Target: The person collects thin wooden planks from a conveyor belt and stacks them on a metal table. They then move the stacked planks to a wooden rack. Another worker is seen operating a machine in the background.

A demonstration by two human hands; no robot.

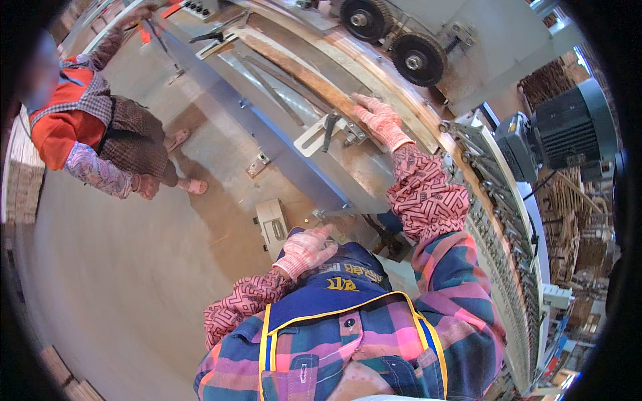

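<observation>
Head view: looking down past the apron (297,311) to a metal bed (364,167), with the slotted bracket (340,125) for landmark.
Left hand (306,252): gloved, below the bracket, over the apron; with fingers slightly apart, holding nothing visible.
Right hand (381,121): gloved, just right of the bracket; with fingers stretched onto the near end of the wooden strip (314,81); whether clamped or merely resting, cannot tell.
Strip: lying above the bracket, running away to upper left.
Work at the strip: probably steadying or guiding by hand.
Next at the strip: seems to call for light, even contact, clear of the gear wheels (418,60).
Gear wheels: above and right of the bracket.
Co-worker (73,127): standing well left of the bracket.
</observation>
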